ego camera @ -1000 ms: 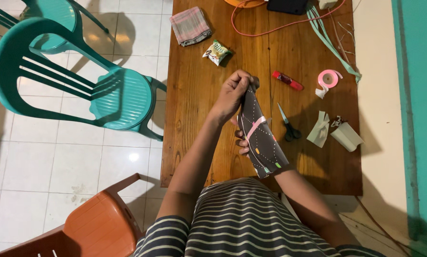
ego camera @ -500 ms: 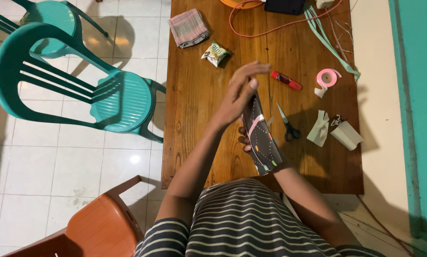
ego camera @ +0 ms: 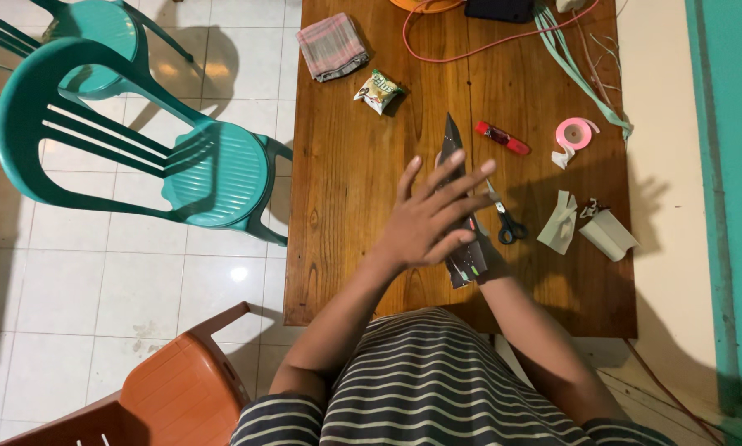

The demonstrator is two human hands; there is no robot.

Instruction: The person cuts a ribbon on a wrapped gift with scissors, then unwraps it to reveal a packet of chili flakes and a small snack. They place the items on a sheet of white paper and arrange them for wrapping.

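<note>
Left hand [ego camera: 427,221] at frame centre, fingers spread flat, palm pressed on the parcel [ego camera: 462,206], not gripping. Right hand is hidden under the parcel and left hand; only the forearm shows at lower right, so can't tell its grip.

Parcel: long, narrow, wrapped in black paper with white dotted lines and small coloured marks. Its upper end tapers to a point just above the left fingertips. Lower end is wider, showing green and pink flecks. It sits over the table [ego camera: 346,206], centre of frame, tilted slightly; can't tell if it touches the wood.

Scissors [ego camera: 505,219] lie just right of the parcel. Red glue stick [ego camera: 501,139] is up right of the tip. Pink ribbon roll [ego camera: 575,134] is farther right. Snack packet [ego camera: 377,90] and folded cloth [ego camera: 331,46] are at upper centre-left. Teal chair [ego camera: 140,140] at left, orange chair [ego camera: 173,388] lower left.
</note>
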